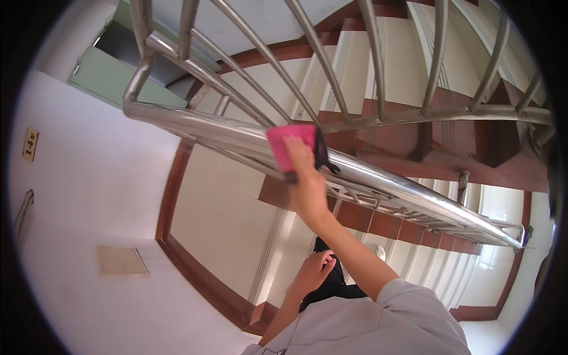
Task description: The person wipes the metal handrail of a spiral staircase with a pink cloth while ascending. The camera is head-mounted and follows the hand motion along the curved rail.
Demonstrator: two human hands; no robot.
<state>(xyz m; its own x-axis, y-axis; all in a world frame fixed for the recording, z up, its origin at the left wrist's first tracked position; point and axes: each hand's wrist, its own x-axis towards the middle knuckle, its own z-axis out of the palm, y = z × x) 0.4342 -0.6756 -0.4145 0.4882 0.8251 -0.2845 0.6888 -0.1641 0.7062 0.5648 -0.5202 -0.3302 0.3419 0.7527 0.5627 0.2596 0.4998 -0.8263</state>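
A pink cloth with dark edging (pixel 280 148) lies against the top of a shiny stainless steel handrail (pixel 377 174). My right hand (pixel 307 177) presses it there with extended fingers, and the hand is slightly blurred. Dark strips of the cloth's edge hang to the right of my fingers. Lower down, my left hand (pixel 316 270) is held in front of my dark trousers (pixel 330 288). Its fingers are loosely curled, with nothing visible in them.
Steel balusters (pixel 326 66) rise beyond the rail. Pale stairs with red-brown edges (pixel 392 66) climb behind them, and more steps (pixel 426 262) descend on the right. A white wall (pixel 102 177) and an open green cabinet door (pixel 115 82) stand to the left.
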